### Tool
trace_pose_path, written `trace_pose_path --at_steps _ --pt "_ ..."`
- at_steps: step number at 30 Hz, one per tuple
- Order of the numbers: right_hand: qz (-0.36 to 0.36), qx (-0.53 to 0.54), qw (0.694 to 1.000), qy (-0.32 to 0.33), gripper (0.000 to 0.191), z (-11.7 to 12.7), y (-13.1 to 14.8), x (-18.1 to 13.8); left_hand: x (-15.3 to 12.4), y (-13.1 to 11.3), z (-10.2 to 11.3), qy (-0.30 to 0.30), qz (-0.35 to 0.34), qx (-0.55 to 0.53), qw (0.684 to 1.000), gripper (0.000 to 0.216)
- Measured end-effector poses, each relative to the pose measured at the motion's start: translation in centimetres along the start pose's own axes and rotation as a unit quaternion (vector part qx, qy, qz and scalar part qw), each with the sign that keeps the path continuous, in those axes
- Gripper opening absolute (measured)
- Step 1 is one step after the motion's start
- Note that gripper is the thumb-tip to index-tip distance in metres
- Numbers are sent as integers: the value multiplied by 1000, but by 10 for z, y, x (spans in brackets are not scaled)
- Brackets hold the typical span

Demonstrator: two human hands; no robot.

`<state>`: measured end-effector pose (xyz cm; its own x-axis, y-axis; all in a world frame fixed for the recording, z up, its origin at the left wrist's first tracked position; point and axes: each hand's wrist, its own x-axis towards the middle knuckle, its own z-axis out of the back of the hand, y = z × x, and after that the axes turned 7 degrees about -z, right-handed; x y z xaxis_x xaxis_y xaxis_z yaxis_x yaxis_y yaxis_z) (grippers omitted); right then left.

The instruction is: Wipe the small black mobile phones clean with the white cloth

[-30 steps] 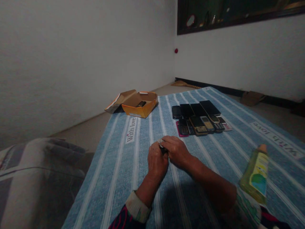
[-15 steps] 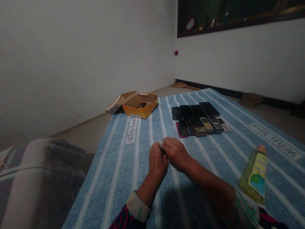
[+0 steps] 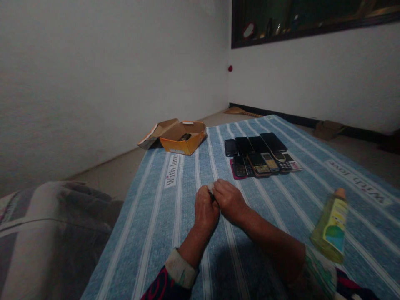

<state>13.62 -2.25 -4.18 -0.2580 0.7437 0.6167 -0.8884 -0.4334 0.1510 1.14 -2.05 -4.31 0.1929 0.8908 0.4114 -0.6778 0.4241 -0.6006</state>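
Striped cloth (image 3: 150,233), blue and white. Dark item (image 3: 212,196), one (mostly hidden), above it: clasped in my left hand (image 3: 206,209). Right hand (image 3: 230,201), fingers curled against it; its exact grip, I cannot tell. Pale scrap (image 3: 210,186), between hands. Against a second ago: slightly less item showing; phones (image 3: 258,163), box (image 3: 178,146), bottle (image 3: 328,229) unmoved.

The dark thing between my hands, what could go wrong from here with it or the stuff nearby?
The small dark object could slip: the left hand and right hand hide most of it, so how firm the grip is can't be told. The right sleeve shows close to the bottle, so a sideways swing there might knock it. If the bottle leaked, the phones lying close together on the striped cloth could get wet.
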Motion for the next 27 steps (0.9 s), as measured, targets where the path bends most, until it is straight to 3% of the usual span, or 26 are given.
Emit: trace_pose_path --at_steps 3,11,16,22,27 --pt "-21 3 1000 12 22 2 0 1 0 0 0 2 4 2 1000 22" --pt "-211 103 971 54 31 -1 -26 6 0 -1 0 28 18 32 999 27" --pt "-186 211 960 6 40 -11 -29 5 3 -1 1 29 21 40 999 28" --pt "-221 152 962 50 35 -14 -35 2 7 -2 6 51 20 78 995 28" --pt "-215 172 961 42 39 -17 -39 1 18 -11 11 92 18 137 986 19"
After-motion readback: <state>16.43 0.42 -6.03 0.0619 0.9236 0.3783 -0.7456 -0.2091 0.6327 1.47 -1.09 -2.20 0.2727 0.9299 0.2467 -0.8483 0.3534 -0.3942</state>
